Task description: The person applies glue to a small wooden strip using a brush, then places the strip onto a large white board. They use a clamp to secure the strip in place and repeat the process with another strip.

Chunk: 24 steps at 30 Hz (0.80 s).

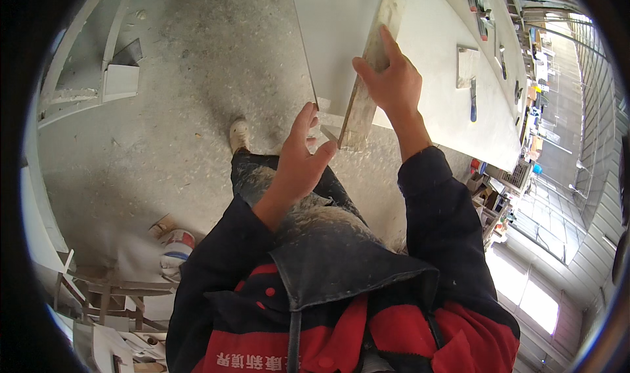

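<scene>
A long, worn wooden board point(364, 94) lies at a slant on a large pale panel point(334, 33), its near end jutting past the panel's edge. My right hand point(396, 80) rests on the board, index finger stretched along its face and thumb at its left edge. My left hand point(302, 161) is at the panel's near left corner, fingers apart and thumb out, with nothing held; whether its fingertips touch the corner I cannot tell. Farther right on the panel lie a small square board point(465, 67) and a putty knife with a blue handle point(473, 102).
More hand tools point(480, 13) lie along the far right side. A white frame structure point(120, 80) stands at the left. Wooden racks point(113, 294) and a red, white and blue bag or container point(178, 247) are at the lower left. Crates point(517, 176) stand at the right.
</scene>
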Available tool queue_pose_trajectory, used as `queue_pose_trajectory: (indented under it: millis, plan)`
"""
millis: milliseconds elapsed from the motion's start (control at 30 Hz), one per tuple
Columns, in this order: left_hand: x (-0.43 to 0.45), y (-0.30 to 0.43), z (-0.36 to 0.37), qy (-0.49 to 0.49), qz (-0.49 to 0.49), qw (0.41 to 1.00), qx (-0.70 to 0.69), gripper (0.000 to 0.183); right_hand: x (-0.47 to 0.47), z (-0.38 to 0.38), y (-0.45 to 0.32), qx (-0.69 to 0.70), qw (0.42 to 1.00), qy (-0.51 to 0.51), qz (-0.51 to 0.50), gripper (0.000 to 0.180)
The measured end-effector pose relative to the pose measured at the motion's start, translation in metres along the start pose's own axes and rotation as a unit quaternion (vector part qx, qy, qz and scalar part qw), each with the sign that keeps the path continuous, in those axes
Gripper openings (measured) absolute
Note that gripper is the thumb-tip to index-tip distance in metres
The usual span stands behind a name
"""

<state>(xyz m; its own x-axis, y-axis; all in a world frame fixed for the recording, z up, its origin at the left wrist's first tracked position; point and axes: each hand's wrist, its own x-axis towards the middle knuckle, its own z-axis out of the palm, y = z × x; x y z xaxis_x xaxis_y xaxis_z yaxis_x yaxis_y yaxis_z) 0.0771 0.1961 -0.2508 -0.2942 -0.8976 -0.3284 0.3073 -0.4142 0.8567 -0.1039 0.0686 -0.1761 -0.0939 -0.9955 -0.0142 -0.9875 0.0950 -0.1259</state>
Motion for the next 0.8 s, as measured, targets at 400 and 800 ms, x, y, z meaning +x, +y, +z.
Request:
queue_pose_trajectory:
  millis: [400,800]
  plan:
    - [-0.024,0.049,-0.024,-0.110,-0.057,0.991,-0.046,0.059,0.023,0.023,-0.003,0.005,1.000,0.014,-0.022,0.083]
    - [-0.052,0.054,-0.083,-0.334,-0.087,0.928,0.143,0.040,0.032,0.027,-0.001,-0.020,0.999,0.016,-0.021,0.083]
